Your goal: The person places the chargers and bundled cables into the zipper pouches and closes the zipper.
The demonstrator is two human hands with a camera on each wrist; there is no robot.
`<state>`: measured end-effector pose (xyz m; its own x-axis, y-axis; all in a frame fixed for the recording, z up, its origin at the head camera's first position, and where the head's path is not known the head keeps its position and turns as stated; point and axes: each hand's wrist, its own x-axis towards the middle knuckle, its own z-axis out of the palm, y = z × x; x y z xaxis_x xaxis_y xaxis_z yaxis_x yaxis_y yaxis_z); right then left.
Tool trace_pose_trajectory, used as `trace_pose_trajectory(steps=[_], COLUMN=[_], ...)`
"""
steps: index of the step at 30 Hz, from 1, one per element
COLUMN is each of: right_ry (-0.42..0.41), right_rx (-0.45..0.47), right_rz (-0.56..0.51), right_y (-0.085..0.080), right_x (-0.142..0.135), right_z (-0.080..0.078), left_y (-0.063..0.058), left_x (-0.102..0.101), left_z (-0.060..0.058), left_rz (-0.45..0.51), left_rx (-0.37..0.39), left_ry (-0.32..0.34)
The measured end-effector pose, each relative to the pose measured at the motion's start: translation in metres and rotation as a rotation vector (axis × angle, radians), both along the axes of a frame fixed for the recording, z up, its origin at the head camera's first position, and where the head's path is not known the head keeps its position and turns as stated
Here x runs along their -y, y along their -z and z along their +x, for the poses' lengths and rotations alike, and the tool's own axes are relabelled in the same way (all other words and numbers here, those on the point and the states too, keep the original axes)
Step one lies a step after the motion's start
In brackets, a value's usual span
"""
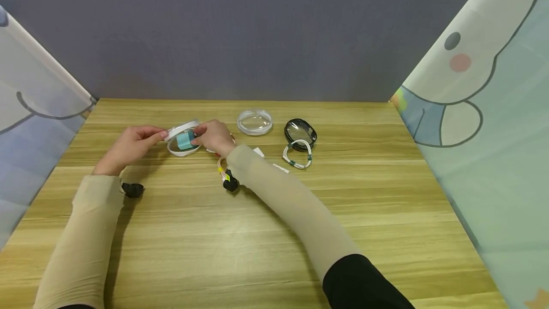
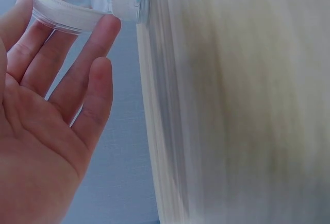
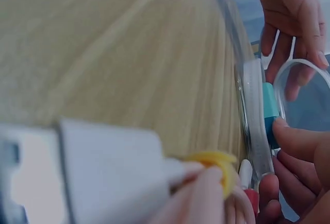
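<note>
A clear round case [image 1: 183, 153] with white zip edging stands on the table at the left, its lid [image 1: 181, 130] raised. My left hand [image 1: 134, 146] pinches the lid's edge between thumb and fingers. Inside lies a small teal and dark blue block [image 1: 185, 140]. My right hand [image 1: 216, 137] reaches in from the right, thumb on the block's dark blue end, as the right wrist view shows. The other fingers curl round the case's edge there. In the left wrist view only the lid side of the case [image 2: 77, 18] is visible.
Below the right wrist lies a wire bundle with a yellow band [image 1: 220, 169] and a black piece [image 1: 230, 181]. Further right are another clear round case [image 1: 255, 131], a black-edged round case [image 1: 288, 132], a white cable loop [image 1: 298, 166] and paper labels [image 1: 280, 168]. A grey panel [image 1: 249, 37] stands behind.
</note>
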<state>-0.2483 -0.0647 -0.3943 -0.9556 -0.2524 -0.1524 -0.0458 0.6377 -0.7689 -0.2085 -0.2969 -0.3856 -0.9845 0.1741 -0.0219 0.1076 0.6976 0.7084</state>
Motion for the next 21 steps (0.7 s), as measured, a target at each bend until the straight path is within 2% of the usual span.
trace_pose_trajectory(steps=[4,13,16,21], right_ry=[-0.011,-0.055,-0.055,-0.068], right_rx=[0.004,0.039,0.047,-0.015], right_rz=[-0.039,-0.226,-0.236,-0.147], right_y=[0.001,-0.001,-0.003,-0.005], right_x=[-0.001,-0.023,-0.034,-0.048], right_z=[0.001,-0.009,-0.012,-0.016], left_y=[0.0,0.002,0.001,0.0], left_x=[-0.001,0.001,0.0,0.0], left_z=[-0.001,-0.001,-0.001,-0.001], left_rz=[0.002,0.002,0.001,0.003], left_rx=[-0.006,-0.003,-0.012,-0.014], left_ry=[0.001,-0.007,-0.008,-0.007])
